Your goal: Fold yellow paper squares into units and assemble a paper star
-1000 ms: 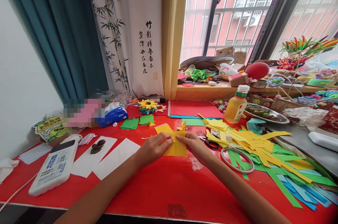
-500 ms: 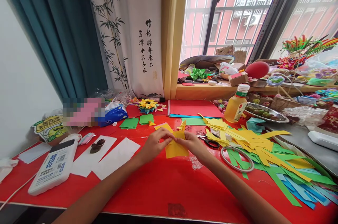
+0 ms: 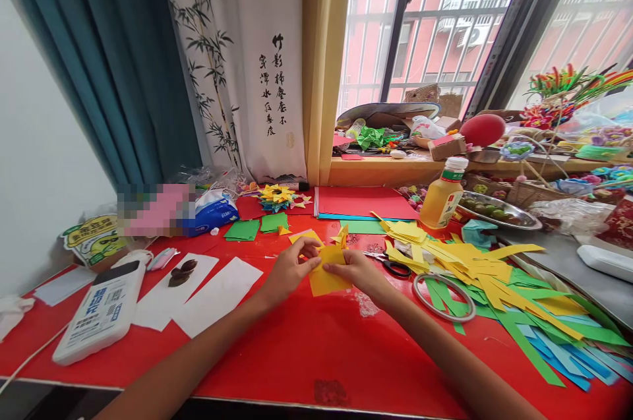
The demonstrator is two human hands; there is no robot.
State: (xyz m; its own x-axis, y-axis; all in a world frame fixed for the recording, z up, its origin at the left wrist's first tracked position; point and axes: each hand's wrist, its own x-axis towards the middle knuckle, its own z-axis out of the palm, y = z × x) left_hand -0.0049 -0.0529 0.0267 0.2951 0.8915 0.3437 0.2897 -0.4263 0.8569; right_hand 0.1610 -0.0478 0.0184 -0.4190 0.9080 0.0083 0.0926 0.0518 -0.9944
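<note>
Both forearms come in from the near edge over the red table (image 3: pixel 306 354). L hand (image 3: pixel 289 270) & R hand (image 3: pixel 359 271) meet at the yellow paper (image 3: pixel 324 280), which lies on the table right between them. L thumb + fingers are pinched on its upper-left edge, R fingertips are closed on the top edge beside them, so both hands are grasping the sheet, knuckles nearly touching. Left of the L hand are two white sheets (image 3: pixel 217 295), and further left a white bottle-like pack (image 3: pixel 101 314) lies flat. Just right of the R hand are scissors (image 3: pixel 395 268) w/ dark handles, then a tape ring (image 3: pixel 444 298), then a loose heap of yellow, green & blue paper strips (image 3: pixel 499 288) running off to the right. Beyond the hands are small green pieces (image 3: pixel 242 231), and past those a folded paper flower (image 3: pixel 277 197) & a blue tissue pack (image 3: pixel 212 209). Beyond the R hand is a red sheet stack (image 3: pixel 363 204), w/ a juice bottle (image 3: pixel 444 199) upright to its right, next to a metal tray (image 3: pixel 494 212). Farthest off are a cluttered windowsill w/ a red balloon (image 3: pixel 482 130), a bamboo-print curtain (image 3: pixel 247 64) & a barred window (image 3: pixel 445 18).
</note>
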